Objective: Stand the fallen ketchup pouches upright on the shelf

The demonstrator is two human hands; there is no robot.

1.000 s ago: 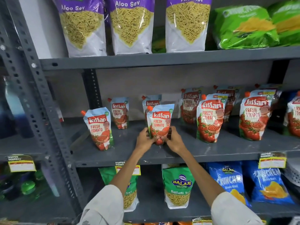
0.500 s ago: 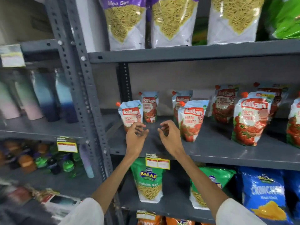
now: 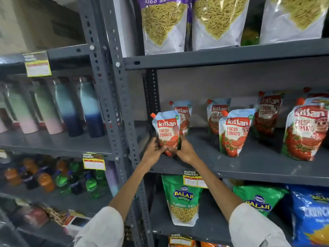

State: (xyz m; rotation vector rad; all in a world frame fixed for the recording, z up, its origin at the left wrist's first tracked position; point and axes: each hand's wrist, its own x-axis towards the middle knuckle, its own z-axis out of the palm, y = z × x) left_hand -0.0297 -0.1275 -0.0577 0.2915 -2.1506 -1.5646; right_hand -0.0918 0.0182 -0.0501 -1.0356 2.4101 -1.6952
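Observation:
A ketchup pouch (image 3: 167, 130) with an orange spout stands upright at the left end of the grey shelf (image 3: 249, 168). My left hand (image 3: 154, 152) and my right hand (image 3: 185, 151) both grip its bottom corners. Another upright pouch (image 3: 184, 113) stands right behind it. To the right, a second front pouch (image 3: 234, 132) and a third (image 3: 305, 132) stand upright, with more pouches (image 3: 268, 113) behind them against the back wall. No pouch in view lies flat.
A perforated grey upright post (image 3: 122, 111) runs just left of my hands. Aloo sev bags (image 3: 163, 24) sit on the shelf above, Balaji snack bags (image 3: 183, 198) below. The neighbouring rack at left holds tall bottles (image 3: 90, 107) and small drink bottles (image 3: 60, 180).
My hands let go of the middle front pouch, moved left, and closed on the leftmost front pouch. The view swung left with them.

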